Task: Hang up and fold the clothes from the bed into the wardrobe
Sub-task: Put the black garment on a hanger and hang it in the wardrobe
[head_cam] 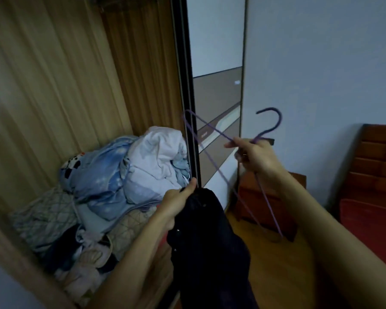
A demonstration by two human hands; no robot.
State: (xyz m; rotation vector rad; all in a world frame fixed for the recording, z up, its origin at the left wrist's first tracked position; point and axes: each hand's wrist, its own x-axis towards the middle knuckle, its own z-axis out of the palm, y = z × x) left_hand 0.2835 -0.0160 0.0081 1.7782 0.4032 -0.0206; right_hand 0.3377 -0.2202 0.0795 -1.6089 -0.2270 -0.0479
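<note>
Our left hand [178,205] grips the limp garment [206,244] by its top; our right hand [257,157] pinches the light, bendy-looking hanger [280,118] under its hook, likely the steadiest hold

Hanger [218,132]: thin purple wire, matt coated. Garment [205,237]: dark matt cloth. Wardrobe [54,85]: wood-grain panels. Bedding [112,175]: soft, quilted cloth.

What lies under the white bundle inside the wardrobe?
The white bundle rests on blue starred bedding, which sits on quilted beige pads. Anything deeper in the pile is covered.
</note>
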